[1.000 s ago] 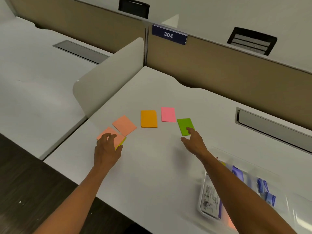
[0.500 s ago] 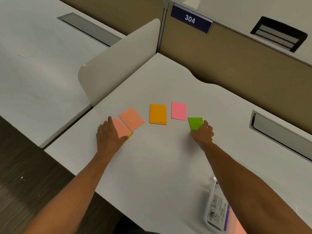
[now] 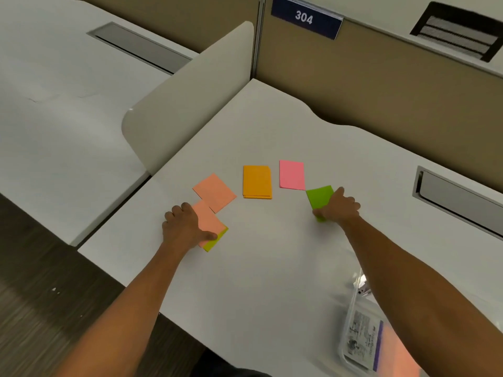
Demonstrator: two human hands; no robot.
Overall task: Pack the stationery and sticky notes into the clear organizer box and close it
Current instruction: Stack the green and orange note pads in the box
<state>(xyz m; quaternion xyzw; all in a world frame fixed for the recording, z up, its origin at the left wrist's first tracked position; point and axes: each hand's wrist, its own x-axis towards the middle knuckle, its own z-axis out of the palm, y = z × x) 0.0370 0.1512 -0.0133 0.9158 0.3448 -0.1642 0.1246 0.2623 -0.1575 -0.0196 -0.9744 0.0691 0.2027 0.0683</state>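
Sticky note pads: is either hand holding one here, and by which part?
The right hand pinches the green pad by its near right corner. The left hand grips the salmon-and-yellow pad by its near left edge. Both pads remain on the desk.

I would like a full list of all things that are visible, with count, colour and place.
salmon pads: two, left, overlapping; the near one sits on a yellow-green pad
orange pad: one, centre
pink pad: one, right of orange
green pad: one, far right
clear organizer box: one, near right edge
desk: white
sign 304: blue, on the partition
left hand: gripping the near salmon pad
right hand: gripping the green pad
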